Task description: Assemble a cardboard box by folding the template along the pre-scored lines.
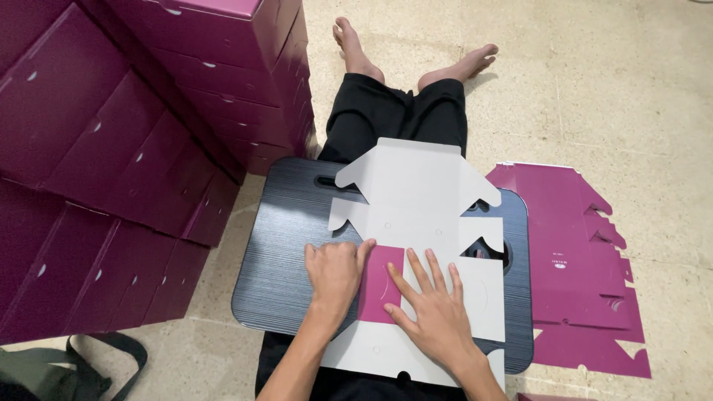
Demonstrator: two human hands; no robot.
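Note:
A flat die-cut cardboard box blank (416,200), white side up, lies on a dark lap tray (282,245) across my legs. One panel is folded over and shows its magenta face (379,286). My left hand (334,275) is curled into a loose fist and presses on the fold at the panel's left edge. My right hand (434,312) lies flat with fingers spread, pressing on the folded panel and the white board beside it.
Stacks of assembled magenta boxes (148,134) rise at the left and back left. A pile of flat magenta blanks (579,267) lies on the stone floor at the right. A dark green bag strap (67,367) sits at the bottom left. My bare feet (416,56) point away.

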